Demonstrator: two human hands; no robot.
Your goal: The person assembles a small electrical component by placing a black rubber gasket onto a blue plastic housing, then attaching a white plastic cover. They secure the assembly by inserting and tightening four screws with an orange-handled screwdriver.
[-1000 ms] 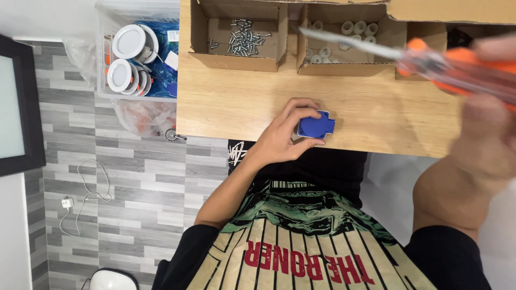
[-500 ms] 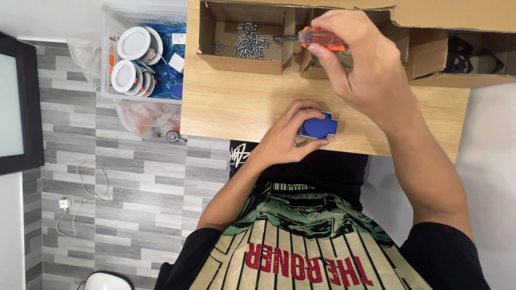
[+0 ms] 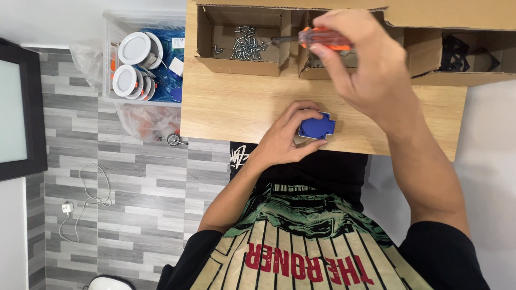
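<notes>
- One blue plastic block (image 3: 316,128) lies on the wooden worktop (image 3: 236,110) near its front edge; the left hand (image 3: 285,140) has its grip closed around the block.
- One orange-handled screwdriver (image 3: 314,37) is clasped in the right hand's (image 3: 371,67) grip, long axis level, tip pointing left.
- The tip reaches into a cardboard box (image 3: 244,63) holding a heap of screws (image 3: 246,47).
- A clear bin (image 3: 115,64) beside the worktop holds several round white lamps (image 3: 134,48).

— Where's everything on the counter (image 3: 236,115)?
— The box of screws (image 3: 244,45) sits at upper centre, more boxes (image 3: 430,48) to its right. The small block (image 3: 316,128) lies lower centre, near the counter's lower edge.
— And off the counter?
— A bin of round lamps (image 3: 141,59) at upper left, a bag (image 3: 145,121) just below it.
</notes>
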